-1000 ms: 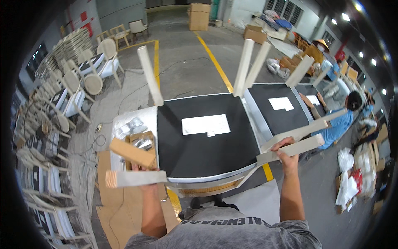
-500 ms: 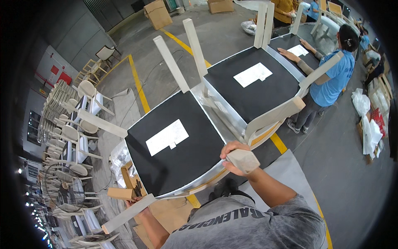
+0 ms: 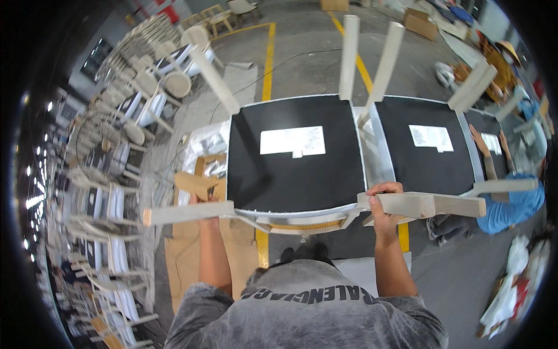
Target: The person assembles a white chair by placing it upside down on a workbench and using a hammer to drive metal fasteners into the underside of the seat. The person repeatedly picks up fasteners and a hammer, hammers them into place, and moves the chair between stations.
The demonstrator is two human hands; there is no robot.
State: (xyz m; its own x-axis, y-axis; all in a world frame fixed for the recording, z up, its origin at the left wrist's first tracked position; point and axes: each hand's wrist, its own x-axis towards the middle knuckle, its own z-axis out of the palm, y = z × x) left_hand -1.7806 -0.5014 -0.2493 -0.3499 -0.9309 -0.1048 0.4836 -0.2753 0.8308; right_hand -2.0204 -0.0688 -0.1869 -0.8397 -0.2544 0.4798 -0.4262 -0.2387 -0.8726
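An upturned chair (image 3: 250, 180) stands before me, its black underside up and its pale wooden legs raised. A white label sheet (image 3: 292, 141) lies on that underside. My left hand (image 3: 204, 210) is closed around the near left chair leg (image 3: 174, 213), the leg hiding part of its fingers. My right hand (image 3: 384, 203) is wrapped around the near right chair leg (image 3: 410, 203), close to the seat corner. Beside my left hand is an open cardboard box (image 3: 196, 183); what lies deeper in it cannot be made out.
A second upturned chair (image 3: 430, 168) stands close on the right. Past it, a person in a blue shirt (image 3: 517, 203) has both hands on a third upturned seat (image 3: 478, 120). Many chairs (image 3: 125, 256) crowd the left side. Flat cardboard (image 3: 180, 262) lies on the floor.
My view has turned, so the chair now appears squarely in front. My left hand, earlier beside the box and leg, now grips the leg. My right hand still holds its leg.
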